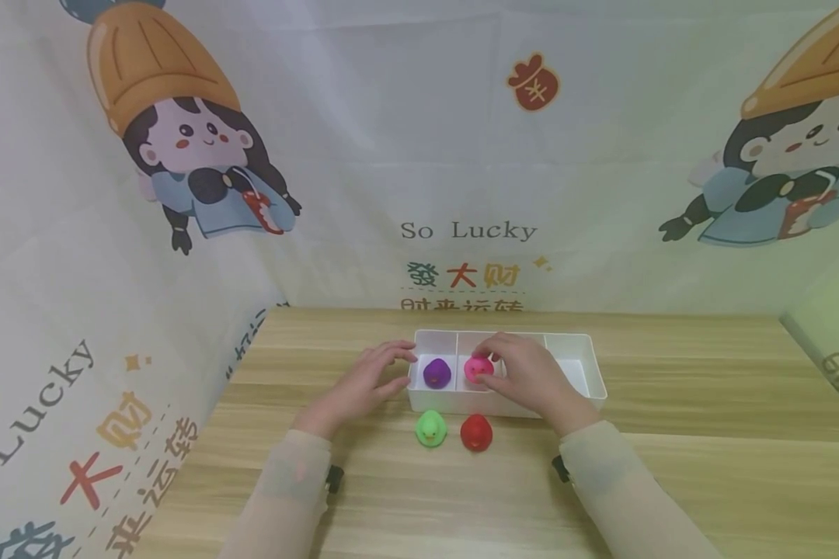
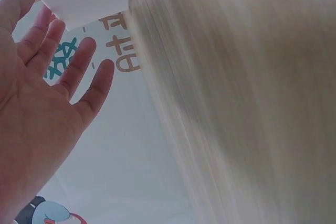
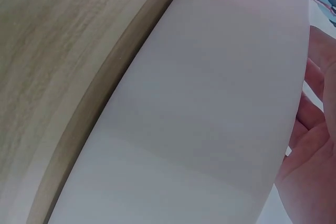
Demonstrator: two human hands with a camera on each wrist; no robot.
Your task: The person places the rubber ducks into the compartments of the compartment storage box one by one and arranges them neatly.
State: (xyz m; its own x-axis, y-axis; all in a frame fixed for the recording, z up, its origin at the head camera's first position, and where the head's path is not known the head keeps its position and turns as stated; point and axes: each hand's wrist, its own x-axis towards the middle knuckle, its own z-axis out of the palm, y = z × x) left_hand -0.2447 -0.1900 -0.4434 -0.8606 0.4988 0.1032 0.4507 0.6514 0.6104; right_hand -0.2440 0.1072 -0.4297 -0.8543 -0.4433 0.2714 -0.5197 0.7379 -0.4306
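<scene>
The pink duck (image 1: 477, 369) sat in the second compartment from the left of the white box (image 1: 433, 401), its beak towards the person. It looked round from above (I could make out no long axis). The right hand (image 1: 527, 375) reached over the box's front wall and pinched the duck between the thumb, on the near side, and fingertips on the far side.

The box's long axis ran left to right, nearly in line with the table's far edge. At its left end was the left hand (image 1: 367, 380), fingers spread and slightly bent; whether every fingertip touched the wall, I could not tell.

A divider stood between the pink duck and the purple duck (image 1: 436, 374) in the leftmost compartment. Just before the front wall stood the green duck (image 1: 431, 429), beak towards the person, and the red duck (image 1: 476, 433), with a small gap between them. Behind the box lay only a narrow strip of table (image 1: 685, 373); broader stretches ran left, right and towards the person.
</scene>
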